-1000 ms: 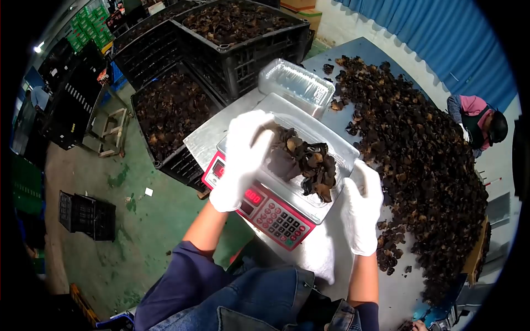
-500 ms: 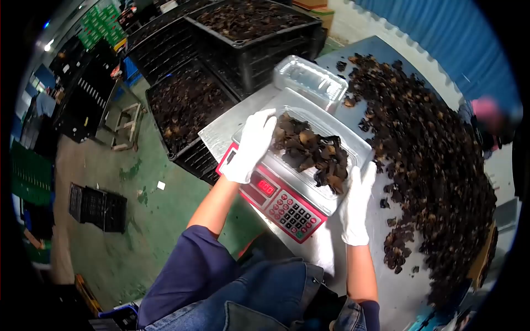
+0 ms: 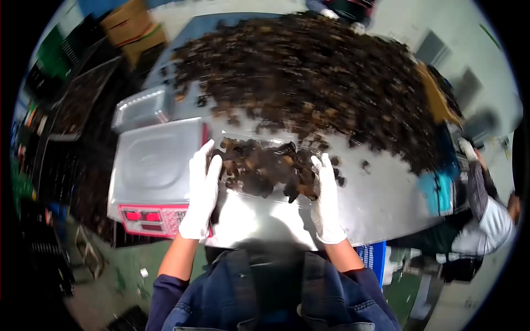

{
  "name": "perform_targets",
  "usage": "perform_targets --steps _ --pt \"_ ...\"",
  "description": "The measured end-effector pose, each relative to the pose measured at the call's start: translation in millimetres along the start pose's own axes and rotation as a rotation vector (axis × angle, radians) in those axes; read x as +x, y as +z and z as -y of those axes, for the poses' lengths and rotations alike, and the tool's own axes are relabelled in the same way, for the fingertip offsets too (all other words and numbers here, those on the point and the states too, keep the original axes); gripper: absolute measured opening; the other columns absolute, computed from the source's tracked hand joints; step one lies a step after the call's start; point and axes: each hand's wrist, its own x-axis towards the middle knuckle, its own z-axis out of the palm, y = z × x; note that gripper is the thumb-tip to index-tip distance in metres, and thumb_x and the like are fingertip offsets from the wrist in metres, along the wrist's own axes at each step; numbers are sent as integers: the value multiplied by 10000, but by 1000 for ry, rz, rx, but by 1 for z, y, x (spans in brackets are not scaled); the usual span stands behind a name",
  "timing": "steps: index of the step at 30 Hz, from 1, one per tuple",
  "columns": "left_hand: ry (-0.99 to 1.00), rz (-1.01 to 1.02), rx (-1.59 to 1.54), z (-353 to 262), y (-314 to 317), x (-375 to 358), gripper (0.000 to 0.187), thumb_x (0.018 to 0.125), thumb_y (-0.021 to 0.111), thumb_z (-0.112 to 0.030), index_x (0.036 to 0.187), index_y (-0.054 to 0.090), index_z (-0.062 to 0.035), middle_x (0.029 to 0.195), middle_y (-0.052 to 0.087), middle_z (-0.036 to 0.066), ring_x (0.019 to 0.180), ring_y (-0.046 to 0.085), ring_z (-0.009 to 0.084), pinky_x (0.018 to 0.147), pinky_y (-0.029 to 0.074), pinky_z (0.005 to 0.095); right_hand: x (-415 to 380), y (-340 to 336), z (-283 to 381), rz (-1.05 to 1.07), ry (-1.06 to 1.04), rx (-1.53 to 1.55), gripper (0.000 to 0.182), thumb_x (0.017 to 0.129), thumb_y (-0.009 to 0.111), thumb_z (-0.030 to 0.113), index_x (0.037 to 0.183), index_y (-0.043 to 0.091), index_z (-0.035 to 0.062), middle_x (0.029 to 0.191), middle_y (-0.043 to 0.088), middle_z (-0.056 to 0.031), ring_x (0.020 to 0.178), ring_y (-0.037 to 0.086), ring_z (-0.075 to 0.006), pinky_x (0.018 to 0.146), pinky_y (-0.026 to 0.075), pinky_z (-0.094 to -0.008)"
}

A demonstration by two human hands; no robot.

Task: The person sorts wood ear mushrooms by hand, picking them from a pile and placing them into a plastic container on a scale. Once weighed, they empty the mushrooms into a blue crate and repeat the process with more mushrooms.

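Note:
A clear plastic tray (image 3: 238,135) filled with dark brown wood ear mushrooms (image 3: 264,170) is held between my two white-gloved hands, over the metal table. My left hand (image 3: 200,193) grips the tray's left end, thumb and fingers at its rim. At the right end, my right hand (image 3: 329,204) is closed on the tray the same way. Just left of my left hand stands the red and silver digital scale (image 3: 160,163), its weighing plate bare and its red display lit. The tray's underside is hidden.
A big heap of wood ear mushrooms (image 3: 309,77) covers the far part of the metal table (image 3: 375,215). Clear plastic containers (image 3: 142,109) sit behind the scale. Black crates (image 3: 83,105) stand at the left. A person (image 3: 488,220) is at the right, another (image 3: 342,8) beyond the heap.
Both hands have lifted the tray of mushrooms off the scale and carried it to the right, over the table. The head view has turned right.

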Motion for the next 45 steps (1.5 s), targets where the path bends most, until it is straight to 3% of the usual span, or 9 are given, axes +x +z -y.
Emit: perform_targets --steps 1,4,9,20,23,30,39,42,45 --pt "-5 71 -96 -17 26 -6 415 972 558 -154 1368 510 -37 1263 563 165 1196 509 303 1032 404 393 -10 -17 14 -112 -5 121 634 1063 423 353 1574 149 98 1551 328 -86 1162 538 -178 841 530 -308" --pt "364 290 171 -29 117 -26 447 956 593 -208 1353 516 -18 1291 555 187 1212 502 320 1061 385 408 -40 -96 34 -423 -64 76 561 1047 441 405 1482 379 55 1379 527 -101 1251 521 -199 966 496 -338" --pt "107 874 -163 -100 247 -60 594 989 538 -333 1448 378 8 1504 347 227 1442 255 351 1183 243 416 -78 -252 45 -751 -101 43 547 1047 433 438 1427 463 45 1305 597 -103 1173 592 -211 987 487 -349" --pt "260 952 -211 -123 439 -110 585 940 609 -277 1397 443 49 1404 476 269 1316 421 409 1118 343 439 -107 -424 1 -1079 -206 -47 530 1028 515 385 1401 501 9 1311 592 -160 1192 561 -253 1034 416 -359" --pt "154 1060 -27 -158 389 -85 592 947 566 -274 1449 417 4 1505 387 234 1431 316 342 1192 237 411 -95 -396 29 -1424 -429 -1338 435 886 708 173 1271 597 3 1131 630 -188 1075 581 -332 986 434 -392" --pt "345 728 121 -124 242 -15 437 882 619 -110 1316 584 -84 1440 483 157 1371 417 309 1154 312 421 -41 -339 68 -900 -336 -1627 222 703 823 237 819 720 78 1069 669 -122 1008 596 -323 847 482 -405" --pt "193 -33 302 43 -49 112 242 906 554 -9 1121 666 0 1254 633 159 1194 581 253 1015 444 346 -50 -260 93 -911 -414 -677 72 866 664 22 804 646 -12 1022 682 -101 984 612 -204 893 466 -294" --pt "165 -224 578 73 -128 133 231 903 610 -61 1107 700 -4 1084 719 129 1025 678 216 906 503 302 -45 -193 66 -737 -282 -96 61 919 565 -22 872 602 -10 1066 624 -96 886 575 -163 875 473 -314" --pt "53 -313 627 119 -179 157 255 889 600 -112 1101 716 -30 1082 708 176 1050 669 307 929 499 362 -23 -148 -6 -367 -222 -311 121 927 575 -13 815 560 29 955 622 -59 789 548 -117 715 459 -249"
